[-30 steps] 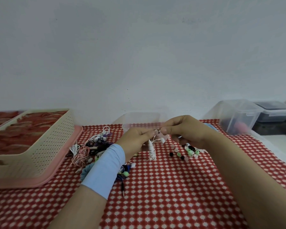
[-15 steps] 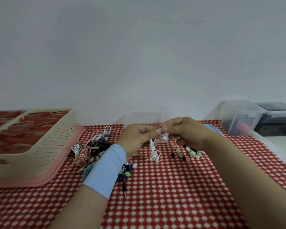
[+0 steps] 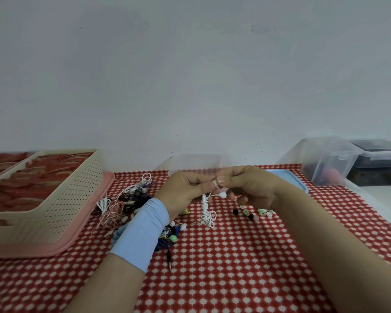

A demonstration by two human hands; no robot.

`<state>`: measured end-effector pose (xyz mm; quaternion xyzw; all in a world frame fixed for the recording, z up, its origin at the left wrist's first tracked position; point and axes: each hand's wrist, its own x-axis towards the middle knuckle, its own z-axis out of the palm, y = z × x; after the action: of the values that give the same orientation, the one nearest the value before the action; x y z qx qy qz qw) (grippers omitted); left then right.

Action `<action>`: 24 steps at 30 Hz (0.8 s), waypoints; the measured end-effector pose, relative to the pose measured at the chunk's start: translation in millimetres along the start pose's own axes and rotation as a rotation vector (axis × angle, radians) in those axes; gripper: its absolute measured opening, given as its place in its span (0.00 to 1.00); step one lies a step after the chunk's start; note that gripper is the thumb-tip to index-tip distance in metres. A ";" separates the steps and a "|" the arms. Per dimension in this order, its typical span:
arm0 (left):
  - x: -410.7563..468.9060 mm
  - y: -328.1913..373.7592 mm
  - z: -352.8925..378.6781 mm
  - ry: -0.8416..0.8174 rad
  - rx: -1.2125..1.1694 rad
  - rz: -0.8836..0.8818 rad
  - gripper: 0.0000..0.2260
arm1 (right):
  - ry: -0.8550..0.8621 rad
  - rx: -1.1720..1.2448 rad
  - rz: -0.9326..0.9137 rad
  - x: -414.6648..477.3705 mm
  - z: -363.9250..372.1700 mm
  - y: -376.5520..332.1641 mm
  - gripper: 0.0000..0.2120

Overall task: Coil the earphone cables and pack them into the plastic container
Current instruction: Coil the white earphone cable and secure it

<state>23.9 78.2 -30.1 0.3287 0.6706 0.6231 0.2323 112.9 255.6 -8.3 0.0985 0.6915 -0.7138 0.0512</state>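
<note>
A white earphone cable (image 3: 206,211), partly wound into a bundle, hangs between my hands above the red checked cloth. My left hand (image 3: 185,190) pinches its top. My right hand (image 3: 246,185) pinches an end of it right beside the left fingers, with one white earbud (image 3: 222,195) sticking out below. Behind my hands stands a clear plastic container (image 3: 199,161) by the wall. A tangle of more earphones (image 3: 124,204) in white, pink, black and blue lies left of my left wrist.
A cream perforated basket (image 3: 61,199) on a pink tray (image 3: 54,247) fills the left side. Several loose ear tips (image 3: 253,213) lie under my right hand. A blue lid (image 3: 287,177) lies behind it; clear lidded boxes (image 3: 327,159) stand at the far right.
The hanging white bundle has dropped a little lower and its bottom loops have loosened. Both hands stay pinched together in nearly the same place.
</note>
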 end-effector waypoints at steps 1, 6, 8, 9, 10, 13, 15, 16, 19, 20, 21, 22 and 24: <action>-0.1 0.4 0.5 0.012 -0.020 -0.003 0.14 | 0.018 0.013 -0.002 0.6 0.7 0.6 0.06; 2.9 6.8 0.5 0.113 0.058 0.010 0.06 | 0.137 -0.119 -0.119 -7.2 1.6 -7.7 0.07; 2.5 11.5 -0.1 0.139 0.124 0.027 0.06 | 0.148 -0.210 -0.164 -13.2 1.8 -13.0 0.06; 2.7 12.9 -0.6 0.144 0.160 0.032 0.06 | 0.141 -0.247 -0.181 -15.3 2.1 -14.8 0.06; 2.3 14.2 -0.4 0.146 0.195 0.033 0.06 | 0.134 -0.278 -0.194 -16.9 2.4 -15.9 0.06; 1.6 14.2 -0.3 0.153 0.239 0.029 0.05 | 0.148 -0.353 -0.229 -18.1 3.5 -16.8 0.05; 0.5 14.0 0.4 0.140 0.226 0.031 0.04 | 0.184 -0.393 -0.252 -16.8 5.0 -15.9 0.03; -0.2 14.0 0.7 0.136 0.220 0.033 0.04 | 0.198 -0.415 -0.264 -16.1 6.2 -15.2 0.03; -1.5 14.6 1.0 0.142 0.175 0.028 0.04 | 0.216 -0.479 -0.294 -15.7 9.0 -16.2 0.04; -1.9 14.8 0.8 0.148 0.148 0.021 0.04 | 0.203 -0.483 -0.293 -16.5 8.2 -17.2 0.05; -2.0 15.2 0.4 0.154 0.118 0.014 0.04 | 0.181 -0.470 -0.283 -17.7 6.6 -18.3 0.05; -2.3 15.6 -0.3 0.154 0.090 0.005 0.05 | 0.153 -0.446 -0.269 -19.0 4.7 -19.1 0.06; -3.4 16.7 -1.0 0.127 0.045 -0.010 0.04 | 0.115 -0.395 -0.236 -20.9 1.9 -19.7 0.07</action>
<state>27.9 75.2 -13.8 0.2903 0.6996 0.6262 0.1848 129.0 253.1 15.5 0.0456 0.8262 -0.5589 -0.0539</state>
